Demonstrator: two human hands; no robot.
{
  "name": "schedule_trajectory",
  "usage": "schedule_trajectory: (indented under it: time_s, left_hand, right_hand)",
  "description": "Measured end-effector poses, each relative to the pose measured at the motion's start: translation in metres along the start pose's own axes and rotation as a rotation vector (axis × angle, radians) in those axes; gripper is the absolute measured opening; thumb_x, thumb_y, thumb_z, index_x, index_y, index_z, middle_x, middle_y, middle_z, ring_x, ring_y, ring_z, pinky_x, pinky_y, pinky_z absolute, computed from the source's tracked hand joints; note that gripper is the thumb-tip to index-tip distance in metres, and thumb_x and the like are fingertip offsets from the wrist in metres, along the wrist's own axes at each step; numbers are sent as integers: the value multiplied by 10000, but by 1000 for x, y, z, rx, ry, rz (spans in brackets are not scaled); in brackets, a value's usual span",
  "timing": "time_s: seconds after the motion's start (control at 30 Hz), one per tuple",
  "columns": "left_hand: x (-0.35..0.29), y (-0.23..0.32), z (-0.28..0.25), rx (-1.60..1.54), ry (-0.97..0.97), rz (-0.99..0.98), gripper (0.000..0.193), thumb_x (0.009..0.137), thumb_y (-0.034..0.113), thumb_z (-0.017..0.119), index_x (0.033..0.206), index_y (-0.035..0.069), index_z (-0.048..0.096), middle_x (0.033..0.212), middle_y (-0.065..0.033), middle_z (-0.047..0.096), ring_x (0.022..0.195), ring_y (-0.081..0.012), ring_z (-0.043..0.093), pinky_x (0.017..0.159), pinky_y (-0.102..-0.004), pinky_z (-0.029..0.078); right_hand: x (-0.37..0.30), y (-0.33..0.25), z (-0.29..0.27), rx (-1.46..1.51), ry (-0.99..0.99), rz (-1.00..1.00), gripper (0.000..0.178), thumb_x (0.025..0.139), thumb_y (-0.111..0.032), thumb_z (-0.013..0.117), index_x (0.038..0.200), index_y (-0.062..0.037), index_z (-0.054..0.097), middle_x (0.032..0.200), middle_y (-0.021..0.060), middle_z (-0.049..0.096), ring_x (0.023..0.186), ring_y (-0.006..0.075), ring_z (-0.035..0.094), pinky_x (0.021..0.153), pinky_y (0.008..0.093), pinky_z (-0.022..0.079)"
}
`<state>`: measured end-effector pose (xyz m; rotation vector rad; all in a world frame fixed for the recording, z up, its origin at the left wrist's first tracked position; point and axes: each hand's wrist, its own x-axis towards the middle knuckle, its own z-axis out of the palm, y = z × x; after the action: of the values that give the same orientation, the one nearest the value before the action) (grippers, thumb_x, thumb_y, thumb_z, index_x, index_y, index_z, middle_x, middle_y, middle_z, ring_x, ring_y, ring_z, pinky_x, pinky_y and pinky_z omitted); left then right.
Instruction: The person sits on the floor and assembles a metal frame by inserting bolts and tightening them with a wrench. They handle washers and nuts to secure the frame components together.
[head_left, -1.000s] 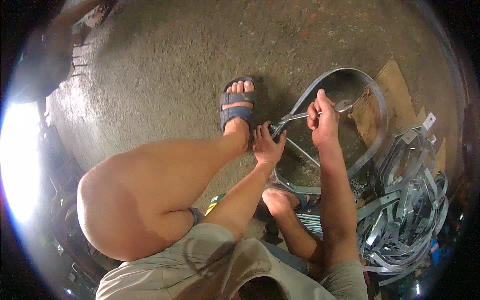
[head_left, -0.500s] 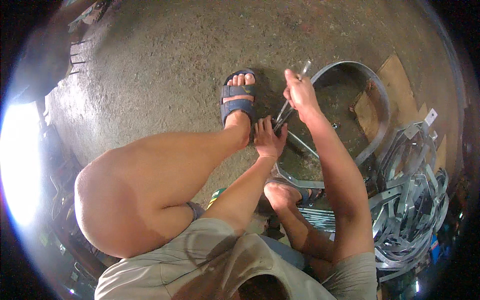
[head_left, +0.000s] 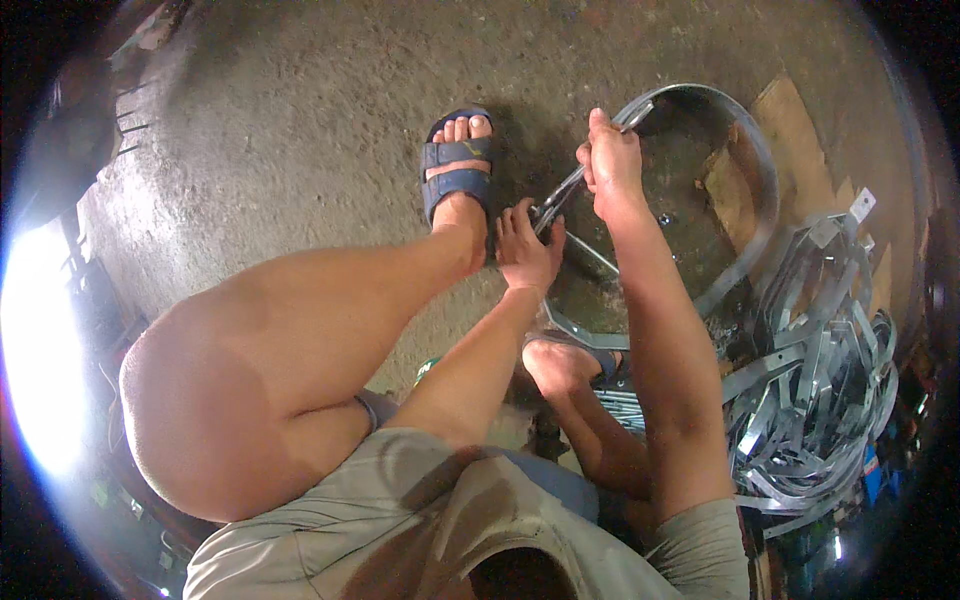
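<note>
My right hand (head_left: 612,165) hides the middle of a wrench (head_left: 636,116) along the metal hoop's (head_left: 768,185) left side; my right forearm (head_left: 660,290) blocks the hoop's lower stretch; shiny bits (head_left: 665,219) inside it are too small to identify.

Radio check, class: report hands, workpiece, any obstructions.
Left hand at left side of rounded silver metal band. Right hand gripping slim silver metal wrench. Navy strapped sandal beside left hand, apparently not obstructing.

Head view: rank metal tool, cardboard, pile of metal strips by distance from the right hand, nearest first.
From the right hand:
1. Metal tool: in its grip, one end showing just past the fingers.
2. Cardboard: off to the right, partly behind the curved band.
3. Pile of metal strips: lower right, beyond the right forearm.
</note>
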<state>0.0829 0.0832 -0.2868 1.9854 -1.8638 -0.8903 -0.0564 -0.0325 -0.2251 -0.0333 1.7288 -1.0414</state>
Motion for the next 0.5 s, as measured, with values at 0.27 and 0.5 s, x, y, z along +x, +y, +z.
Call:
schedule_trajectory:
  time_s: [0.27, 0.5]
  left_hand:
    - [1, -3, 2, -26, -37, -30, 532, 888, 378, 635, 1276, 57, 461, 1142, -188, 550, 1092, -392, 518, 933, -501, 424]
    - [2, -12, 0, -13, 34, 0, 641, 791, 423, 727, 1274, 86, 476, 1165, -178, 551, 1128, -395, 504, 973, -493, 416]
  right_hand:
    - [5, 52, 8, -132, 14, -233, 439, 989, -379, 525, 741, -16, 536, 560, 100, 526, 440, 231, 492, 459, 415, 392]
    - [-111, 108, 24, -775, -18, -913, 300, 972, -263, 556, 779, -32, 546, 806, 81, 624, 742, 155, 561, 682, 347, 476]
